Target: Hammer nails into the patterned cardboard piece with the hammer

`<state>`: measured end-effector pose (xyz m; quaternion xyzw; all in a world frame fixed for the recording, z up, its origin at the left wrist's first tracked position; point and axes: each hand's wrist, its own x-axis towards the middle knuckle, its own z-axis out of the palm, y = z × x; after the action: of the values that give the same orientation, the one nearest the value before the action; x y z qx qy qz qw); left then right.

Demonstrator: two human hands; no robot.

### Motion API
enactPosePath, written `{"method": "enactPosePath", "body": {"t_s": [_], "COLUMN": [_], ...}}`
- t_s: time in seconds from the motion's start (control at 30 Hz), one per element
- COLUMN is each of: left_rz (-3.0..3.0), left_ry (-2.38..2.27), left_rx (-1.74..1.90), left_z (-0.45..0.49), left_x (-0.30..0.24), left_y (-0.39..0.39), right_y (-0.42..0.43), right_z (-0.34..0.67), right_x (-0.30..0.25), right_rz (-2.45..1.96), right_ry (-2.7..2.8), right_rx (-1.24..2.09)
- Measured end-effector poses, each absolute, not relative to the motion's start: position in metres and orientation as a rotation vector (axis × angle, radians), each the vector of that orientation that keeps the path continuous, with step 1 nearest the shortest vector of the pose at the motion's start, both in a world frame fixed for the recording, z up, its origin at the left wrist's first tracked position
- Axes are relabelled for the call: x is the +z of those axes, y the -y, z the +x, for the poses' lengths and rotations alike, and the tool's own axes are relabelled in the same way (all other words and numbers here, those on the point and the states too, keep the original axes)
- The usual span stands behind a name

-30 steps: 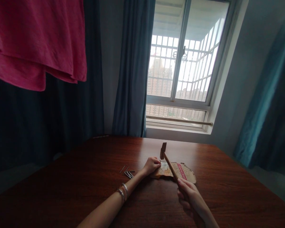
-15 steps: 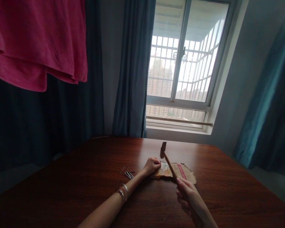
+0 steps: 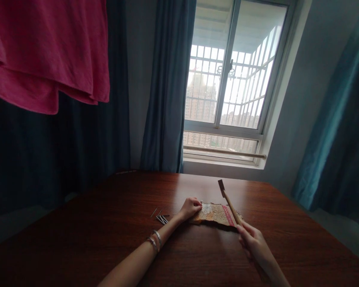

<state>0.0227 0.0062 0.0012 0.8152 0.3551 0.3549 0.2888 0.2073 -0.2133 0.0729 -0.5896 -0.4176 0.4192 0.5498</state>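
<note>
My right hand [image 3: 253,241] is closed round the wooden handle of a hammer [image 3: 231,206], whose head is raised above the table, up and to the right of my left hand. My left hand [image 3: 190,209] rests at the left end of a flat, rough-edged board [image 3: 217,214] with a speckled surface and a pink band. Its fingers are pinched round a nail [image 3: 201,202]; only the small top shows above them. To the left of that wrist lie several loose nails [image 3: 161,219], some thick and dark, some thin.
The brown wooden table [image 3: 107,239] spreads out on all sides of the board. Behind it are a barred window [image 3: 224,79] and a blue curtain [image 3: 167,87]. A pink cloth [image 3: 48,56] hangs at upper left. Another blue curtain [image 3: 326,131] hangs at right.
My right hand and the hammer have moved to the right, so the hammer head is farther from the nail. My left hand has stayed in place at the board.
</note>
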Motion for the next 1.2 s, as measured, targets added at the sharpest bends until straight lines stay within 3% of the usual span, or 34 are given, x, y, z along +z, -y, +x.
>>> {"method": "enactPosePath", "body": {"t_s": [0.27, 0.53, 0.97, 1.2], "left_rz": [2.183, 2.196, 2.215, 2.218], "left_ry": [-0.956, -0.930, -0.907, -0.881], "left_rx": [0.961, 0.972, 0.982, 1.007], "left_z": [0.022, 0.021, 0.023, 0.023], "left_x": [0.002, 0.000, -0.004, -0.004], "left_y": [-0.007, -0.007, -0.011, -0.011], "right_y": [0.216, 0.214, 0.206, 0.215], "right_z": [0.288, 0.316, 0.322, 0.314], "right_x": [0.051, 0.022, 0.018, 0.006], "right_rz": [-1.987, -2.088, -2.546, -2.586], "right_ry": [1.167, 1.190, 1.436, 1.441], "right_rx": [0.294, 0.364, 0.078, -0.106]}}
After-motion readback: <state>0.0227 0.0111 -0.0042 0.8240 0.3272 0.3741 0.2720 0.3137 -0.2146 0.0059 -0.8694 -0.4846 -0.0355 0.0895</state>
